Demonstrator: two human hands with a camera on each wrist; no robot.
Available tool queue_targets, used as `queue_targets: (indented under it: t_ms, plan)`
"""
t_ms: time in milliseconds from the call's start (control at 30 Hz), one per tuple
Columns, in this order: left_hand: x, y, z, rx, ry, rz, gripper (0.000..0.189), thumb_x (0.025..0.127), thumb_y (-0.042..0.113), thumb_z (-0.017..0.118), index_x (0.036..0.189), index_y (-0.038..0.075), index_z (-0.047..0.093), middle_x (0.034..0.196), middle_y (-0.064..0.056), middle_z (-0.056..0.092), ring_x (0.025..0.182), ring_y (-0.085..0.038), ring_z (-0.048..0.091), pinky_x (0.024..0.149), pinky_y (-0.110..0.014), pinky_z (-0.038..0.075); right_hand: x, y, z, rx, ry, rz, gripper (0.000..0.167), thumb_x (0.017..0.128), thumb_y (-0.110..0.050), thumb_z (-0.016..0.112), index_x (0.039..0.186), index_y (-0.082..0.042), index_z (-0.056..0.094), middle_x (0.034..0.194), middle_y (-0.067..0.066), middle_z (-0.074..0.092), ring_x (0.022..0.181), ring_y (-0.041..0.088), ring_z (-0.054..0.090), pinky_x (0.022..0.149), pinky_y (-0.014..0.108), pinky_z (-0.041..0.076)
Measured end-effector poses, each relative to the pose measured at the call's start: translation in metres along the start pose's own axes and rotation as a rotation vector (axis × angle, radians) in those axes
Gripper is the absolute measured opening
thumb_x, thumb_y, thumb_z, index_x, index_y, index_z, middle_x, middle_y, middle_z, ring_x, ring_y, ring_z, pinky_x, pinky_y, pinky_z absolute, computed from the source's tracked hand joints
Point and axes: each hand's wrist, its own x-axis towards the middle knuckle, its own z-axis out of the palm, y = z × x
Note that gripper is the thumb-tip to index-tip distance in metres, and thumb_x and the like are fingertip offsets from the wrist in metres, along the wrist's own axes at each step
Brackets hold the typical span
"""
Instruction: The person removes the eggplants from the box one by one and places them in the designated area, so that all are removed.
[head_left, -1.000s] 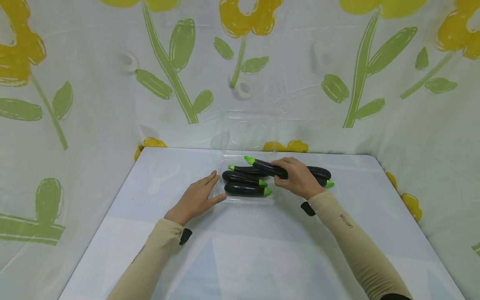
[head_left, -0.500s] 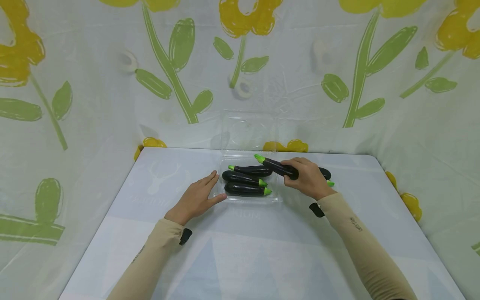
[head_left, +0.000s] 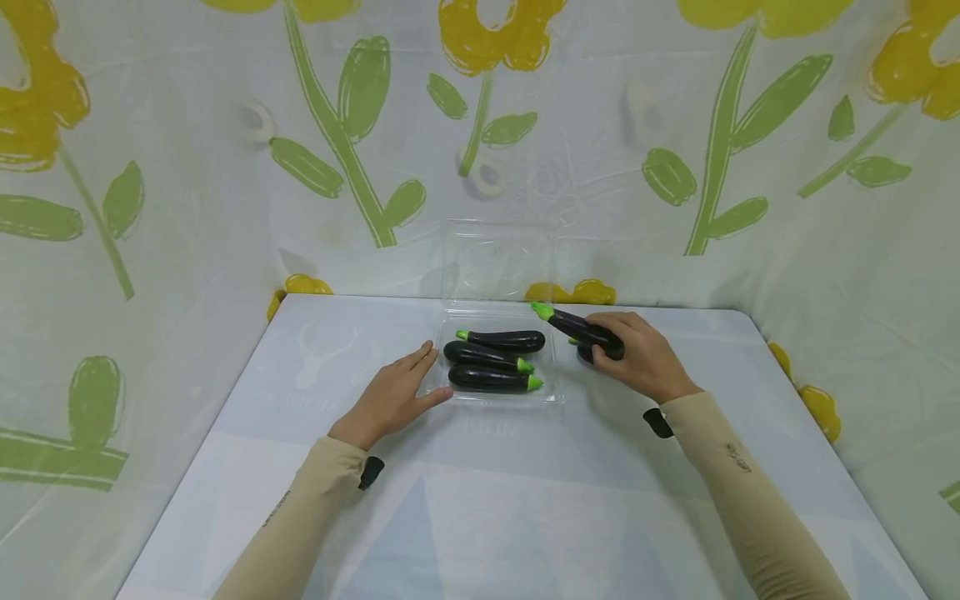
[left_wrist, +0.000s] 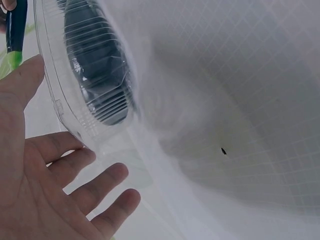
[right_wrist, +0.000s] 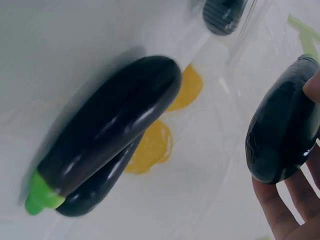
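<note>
My right hand holds a glossy dark eggplant above the table, to the right of a clear plastic clamshell box. Its green stem end points up and left. Three eggplants lie side by side in the box: the back one, the middle one and the front one. With fingers extended, my left hand touches the box's left side. Two more eggplants, an upper one and a partly covered one, lie together in the right wrist view; my right hand mostly hides them in the head view.
The box's clear lid stands raised at the back, against the flower-printed curtain. A pale patterned cloth covers the table, whose back edge runs just behind the box.
My right hand has moved right with its eggplant, from over the box to beside it. The back eggplant in the box now shows whole. My left hand has stayed put.
</note>
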Motion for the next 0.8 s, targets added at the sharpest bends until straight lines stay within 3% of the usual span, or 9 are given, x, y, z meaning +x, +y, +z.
queue_targets:
  t_ms: [467, 800]
  plan:
    - [-0.001, -0.001, 0.001, -0.002, 0.005, 0.015, 0.085, 0.099, 0.059, 0.056, 0.157, 0.0, 0.034, 0.164, -0.015, 0.028, 0.145, -0.037, 0.037, 0.117, -0.054, 0.033, -0.028, 0.021, -0.009, 0.002, -0.023, 0.096, 0.048, 0.084, -0.005, 0.077, 0.131, -0.009, 0.065, 0.131, 0.009, 0.064, 0.12, 0.029, 0.058, 0.1, 0.05, 0.049]
    - [-0.001, -0.001, 0.001, -0.006, 0.016, 0.019, 0.085, 0.098, 0.058, 0.057, 0.156, 0.0, 0.034, 0.163, -0.015, 0.029, 0.145, -0.038, 0.038, 0.117, -0.053, 0.033, -0.05, 0.033, -0.014, -0.016, -0.062, 0.085, 0.049, 0.082, -0.003, 0.079, 0.129, -0.009, 0.066, 0.128, 0.011, 0.065, 0.12, 0.033, 0.059, 0.097, 0.052, 0.05]
